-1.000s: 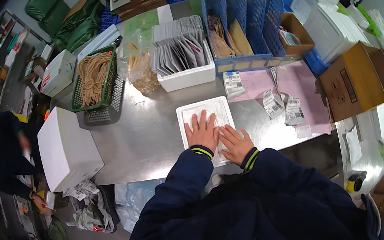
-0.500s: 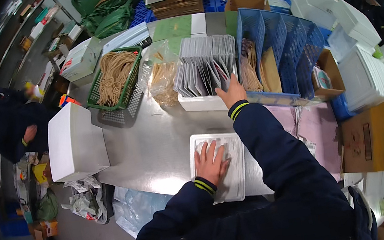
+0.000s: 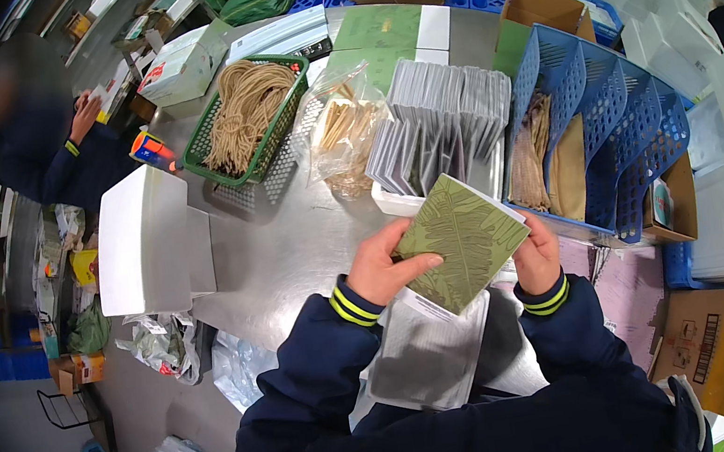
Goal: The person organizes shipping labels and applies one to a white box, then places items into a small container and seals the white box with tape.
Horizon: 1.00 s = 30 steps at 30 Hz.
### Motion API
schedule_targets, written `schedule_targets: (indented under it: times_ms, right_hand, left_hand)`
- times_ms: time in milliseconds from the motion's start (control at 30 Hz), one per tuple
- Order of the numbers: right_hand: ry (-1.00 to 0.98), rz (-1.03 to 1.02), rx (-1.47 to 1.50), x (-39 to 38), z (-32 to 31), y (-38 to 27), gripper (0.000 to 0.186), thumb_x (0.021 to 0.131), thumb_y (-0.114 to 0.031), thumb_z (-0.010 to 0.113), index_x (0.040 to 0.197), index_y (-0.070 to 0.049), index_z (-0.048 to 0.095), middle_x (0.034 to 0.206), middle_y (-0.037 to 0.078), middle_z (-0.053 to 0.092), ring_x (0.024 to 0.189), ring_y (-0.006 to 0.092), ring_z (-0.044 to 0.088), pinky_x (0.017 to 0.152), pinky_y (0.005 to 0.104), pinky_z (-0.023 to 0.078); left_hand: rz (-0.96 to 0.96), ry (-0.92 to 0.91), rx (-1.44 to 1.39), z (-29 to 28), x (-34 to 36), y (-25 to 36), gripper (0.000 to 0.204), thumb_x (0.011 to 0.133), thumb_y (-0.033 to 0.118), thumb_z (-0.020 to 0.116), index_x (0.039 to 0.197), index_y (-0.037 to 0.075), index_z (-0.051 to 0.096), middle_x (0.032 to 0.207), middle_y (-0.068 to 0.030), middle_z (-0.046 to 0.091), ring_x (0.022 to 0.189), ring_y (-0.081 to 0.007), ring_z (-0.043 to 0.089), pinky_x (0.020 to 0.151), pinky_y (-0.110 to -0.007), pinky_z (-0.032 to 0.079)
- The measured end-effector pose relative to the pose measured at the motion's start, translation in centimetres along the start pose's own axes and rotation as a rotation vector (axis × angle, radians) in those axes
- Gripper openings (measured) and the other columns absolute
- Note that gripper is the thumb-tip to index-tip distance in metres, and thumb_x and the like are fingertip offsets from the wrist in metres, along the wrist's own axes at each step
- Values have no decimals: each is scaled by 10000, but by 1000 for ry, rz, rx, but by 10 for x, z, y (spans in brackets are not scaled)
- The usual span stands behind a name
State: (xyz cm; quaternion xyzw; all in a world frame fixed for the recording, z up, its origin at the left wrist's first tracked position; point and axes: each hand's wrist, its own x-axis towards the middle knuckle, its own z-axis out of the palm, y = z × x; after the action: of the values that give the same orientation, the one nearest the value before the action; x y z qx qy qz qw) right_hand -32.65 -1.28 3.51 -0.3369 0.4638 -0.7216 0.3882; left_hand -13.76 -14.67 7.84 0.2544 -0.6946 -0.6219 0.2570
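Observation:
Between both hands is a green leaf-patterned booklet [image 3: 464, 243], held tilted above the table's near edge. My left hand [image 3: 387, 263] grips its left edge, thumb across the front. My right hand [image 3: 537, 253] has hold of the right edge, its fingers partly hidden behind. A white page edge shows under the booklet's lower left. Below it lies a white foam lid [image 3: 426, 362], shadowed by my arms. Just beyond my hands stands a white foam box [image 3: 398, 201] packed with upright grey card-like packets [image 3: 448, 113].
Left of the packets are a clear bag of thin wooden sticks [image 3: 347, 134] and a green basket [image 3: 280, 137] of twine. A blue divided rack [image 3: 589, 133] stands at right. A white foam box [image 3: 142, 242] sits at the left edge; a co-worker [image 3: 49, 133] is beyond.
My left hand has left the foam lid and my right hand has come back from the packets. Both now hold the green booklet. The view has shifted; the co-worker's hands are raised.

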Motion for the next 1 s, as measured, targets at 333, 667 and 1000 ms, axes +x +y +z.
schedule_targets:
  times_ms: [333, 667, 1000]
  right_hand:
    - [7, 480, -207, -97, 28, 30, 403, 802, -19, 605, 1186, 11, 484, 990, 43, 597, 909, 110, 535, 813, 237, 424]
    - [-95, -232, -1439, -108, 68, 29, 463, 610, -108, 652, 1067, -119, 581, 1176, 118, 478, 1045, 319, 473, 819, 451, 377]
    - [-546, -18, -1305, -132, 79, 42, 867, 571, -546, 682, 1284, -130, 418, 1408, 175, 250, 1317, 356, 209, 1016, 565, 165]
  left_hand:
    - [-134, 264, -146, -43, -3, -40, 199, 875, 98, 519, 1036, -14, 552, 754, -67, 598, 674, -115, 573, 640, -254, 470]
    - [-30, 274, 1082, -115, 218, -141, 232, 697, 221, 638, 806, 16, 647, 816, -225, 614, 809, -370, 590, 751, -425, 470]
    - [58, 540, 1147, -121, 198, -82, 260, 847, 279, 486, 953, 49, 539, 878, -214, 611, 827, -419, 565, 715, -483, 443]
